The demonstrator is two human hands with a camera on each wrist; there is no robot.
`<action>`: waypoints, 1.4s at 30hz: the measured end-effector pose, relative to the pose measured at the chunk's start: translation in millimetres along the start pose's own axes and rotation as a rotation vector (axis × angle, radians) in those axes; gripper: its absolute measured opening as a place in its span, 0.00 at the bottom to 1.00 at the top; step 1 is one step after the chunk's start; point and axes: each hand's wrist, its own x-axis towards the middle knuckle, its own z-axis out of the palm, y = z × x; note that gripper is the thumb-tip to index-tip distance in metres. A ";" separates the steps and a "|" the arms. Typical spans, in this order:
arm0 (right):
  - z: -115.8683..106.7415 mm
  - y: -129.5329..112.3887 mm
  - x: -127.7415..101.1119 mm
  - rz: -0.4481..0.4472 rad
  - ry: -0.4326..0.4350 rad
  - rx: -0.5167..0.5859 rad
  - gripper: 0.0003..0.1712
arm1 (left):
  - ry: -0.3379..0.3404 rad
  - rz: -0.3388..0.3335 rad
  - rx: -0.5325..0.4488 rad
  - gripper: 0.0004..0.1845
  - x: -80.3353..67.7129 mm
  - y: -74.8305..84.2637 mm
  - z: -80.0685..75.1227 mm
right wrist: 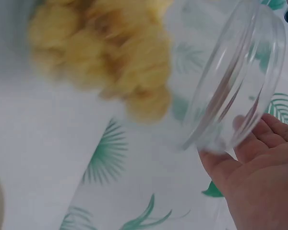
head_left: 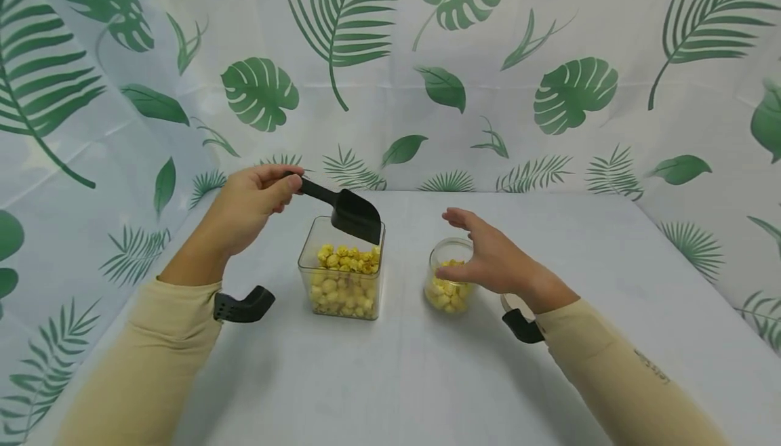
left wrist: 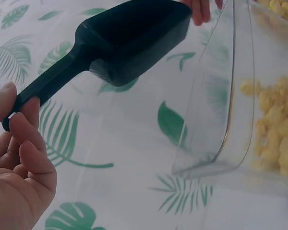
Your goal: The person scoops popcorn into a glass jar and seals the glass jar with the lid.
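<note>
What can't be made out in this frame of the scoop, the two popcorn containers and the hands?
- Round jar: in the head view the right hand covers its right side, so contact is unclear.
- Popcorn in the right wrist view: blurred, pieces indistinct.
- Scoop: whether it holds anything; the head view shows its underside, and in the left wrist view its bowl looks dark.
- Square container: cut off by the left wrist view's edge.

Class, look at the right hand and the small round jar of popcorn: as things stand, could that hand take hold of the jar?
Probably yes. The right hand is open right beside the round jar, fingers spread past its rim, with nothing between them. The black scoop, held by the left hand, is over the square container, clear of the way.
</note>
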 end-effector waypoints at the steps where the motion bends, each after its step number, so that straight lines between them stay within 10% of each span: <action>1: 1.8 -4.3 3.8 0.000 -0.007 0.006 0.57 | 0.008 0.006 0.031 0.24 -1.0 0.0 -3.3; 19: 44.0 -62.6 51.6 0.007 -0.165 0.049 0.65 | 0.054 -0.002 0.295 0.22 -3.5 -15.7 -20.6; 42: 46.7 -64.7 55.3 0.027 -0.172 0.040 0.62 | -0.118 0.116 0.644 0.15 20.0 -6.5 19.8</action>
